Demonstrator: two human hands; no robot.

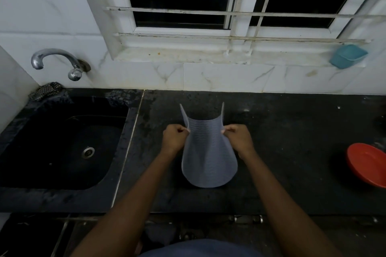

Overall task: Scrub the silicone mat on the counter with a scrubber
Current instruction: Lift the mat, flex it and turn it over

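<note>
A grey ribbed silicone mat (207, 156) is held up over the dark counter (282, 152), bent into a U with its two far corners pointing up. My left hand (174, 136) pinches its left edge and my right hand (238, 137) pinches its right edge. The mat's lower rounded end hangs near the counter; I cannot tell whether it touches. A dark checkered scrubber (45, 91) lies at the sink's back left corner, under the tap, away from both hands.
A black sink (52, 144) with a drain is set into the counter on the left, below a chrome tap (56, 62). A red bowl (367, 165) sits at the right edge. A teal container (347, 55) rests on the window sill.
</note>
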